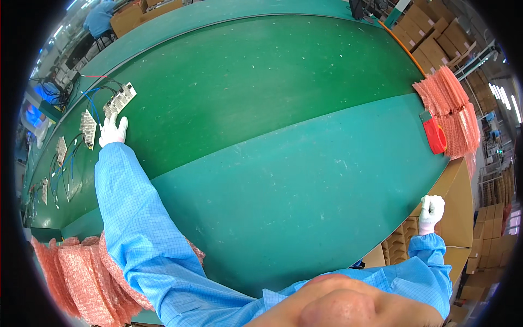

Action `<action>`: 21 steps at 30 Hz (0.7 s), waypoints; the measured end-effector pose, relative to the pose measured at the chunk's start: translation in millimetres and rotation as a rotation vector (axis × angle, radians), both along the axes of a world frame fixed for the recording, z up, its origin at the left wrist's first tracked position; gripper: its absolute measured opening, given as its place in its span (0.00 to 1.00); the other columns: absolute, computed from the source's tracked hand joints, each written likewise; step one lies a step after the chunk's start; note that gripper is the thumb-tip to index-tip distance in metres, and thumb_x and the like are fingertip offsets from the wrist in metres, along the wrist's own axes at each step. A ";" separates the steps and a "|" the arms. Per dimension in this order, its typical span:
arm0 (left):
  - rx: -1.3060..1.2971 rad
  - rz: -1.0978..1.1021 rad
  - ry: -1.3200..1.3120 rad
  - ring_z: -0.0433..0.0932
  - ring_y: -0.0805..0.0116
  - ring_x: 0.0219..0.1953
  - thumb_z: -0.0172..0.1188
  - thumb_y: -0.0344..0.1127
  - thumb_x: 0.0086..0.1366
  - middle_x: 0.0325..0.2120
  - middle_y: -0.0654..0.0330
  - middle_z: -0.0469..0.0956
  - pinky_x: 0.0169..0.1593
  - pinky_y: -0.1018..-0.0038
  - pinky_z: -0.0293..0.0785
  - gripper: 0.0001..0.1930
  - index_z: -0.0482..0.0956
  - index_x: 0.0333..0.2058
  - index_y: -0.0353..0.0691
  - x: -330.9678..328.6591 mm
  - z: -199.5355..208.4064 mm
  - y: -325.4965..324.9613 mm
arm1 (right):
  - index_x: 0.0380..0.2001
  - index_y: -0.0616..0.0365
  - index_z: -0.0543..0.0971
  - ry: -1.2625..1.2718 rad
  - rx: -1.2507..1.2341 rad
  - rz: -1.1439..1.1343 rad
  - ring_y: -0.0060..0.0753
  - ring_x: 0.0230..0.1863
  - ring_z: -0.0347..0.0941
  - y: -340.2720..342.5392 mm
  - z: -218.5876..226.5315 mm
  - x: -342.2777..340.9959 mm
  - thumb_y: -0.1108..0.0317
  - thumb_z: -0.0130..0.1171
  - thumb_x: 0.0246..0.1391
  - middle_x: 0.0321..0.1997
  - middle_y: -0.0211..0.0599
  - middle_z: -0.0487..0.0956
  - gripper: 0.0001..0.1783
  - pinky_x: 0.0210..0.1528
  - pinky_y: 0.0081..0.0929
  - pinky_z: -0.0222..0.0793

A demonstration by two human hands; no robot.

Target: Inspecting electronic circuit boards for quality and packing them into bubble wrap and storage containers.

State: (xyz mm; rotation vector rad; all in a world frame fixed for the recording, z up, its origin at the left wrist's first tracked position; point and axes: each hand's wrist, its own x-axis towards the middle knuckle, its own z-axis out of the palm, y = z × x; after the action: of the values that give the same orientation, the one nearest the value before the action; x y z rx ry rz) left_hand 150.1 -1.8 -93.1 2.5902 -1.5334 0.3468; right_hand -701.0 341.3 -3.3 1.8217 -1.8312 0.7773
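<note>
My left hand (113,131), in a white glove, reaches far out to the left with its fingers stretched and thumb apart. Its fingertips are at the near edge of a pale circuit board (121,100) with wires; whether they touch it I cannot tell. Just left of the hand lies a second board (87,128). My right hand (431,211), also gloved in white, is far off to the right with its fingers curled in, over the edge of an open cardboard box (456,210). Nothing shows in its fingers.
More wired boards (61,151) lie along the left of the green belt (261,76). Pink bubble-wrap bags are stacked at lower left (87,278) and at right (455,117), where a red-handled tool (434,135) lies against them. Cardboard dividers (400,240) fill the box. A person (99,20) sits far left.
</note>
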 end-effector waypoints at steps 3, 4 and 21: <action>-0.119 -0.113 0.227 0.63 0.59 0.64 0.54 0.60 0.62 0.62 0.62 0.66 0.62 0.51 0.58 0.29 0.70 0.59 0.58 16.9 -3.4 -8.9 | 0.16 0.56 0.74 -0.017 -0.001 0.009 0.34 0.24 0.66 1.3 -0.3 -1.8 0.76 0.58 0.48 0.19 0.33 0.71 0.10 0.32 0.32 0.62; -0.152 -0.134 0.271 0.66 0.59 0.62 0.54 0.58 0.62 0.59 0.61 0.69 0.63 0.55 0.59 0.27 0.71 0.57 0.56 21.5 -6.9 -12.1 | 0.16 0.56 0.74 -0.021 0.012 0.025 0.35 0.24 0.67 1.5 -0.5 -2.7 0.76 0.58 0.49 0.19 0.34 0.71 0.10 0.32 0.32 0.62; -0.440 -0.860 0.659 0.78 0.59 0.44 0.60 0.41 0.60 0.37 0.56 0.80 0.50 0.66 0.72 0.12 0.82 0.37 0.41 -154.2 54.8 3.7 | 0.19 0.60 0.73 0.022 0.081 -0.002 0.37 0.25 0.65 4.9 -6.8 -17.5 0.77 0.55 0.56 0.20 0.35 0.71 0.11 0.33 0.35 0.61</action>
State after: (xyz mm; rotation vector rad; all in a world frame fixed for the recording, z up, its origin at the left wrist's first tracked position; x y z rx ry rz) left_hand -4.1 1.9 -38.3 1.3256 -1.8157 -0.2195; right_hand -718.5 346.2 -10.1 1.8707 -1.8752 0.6883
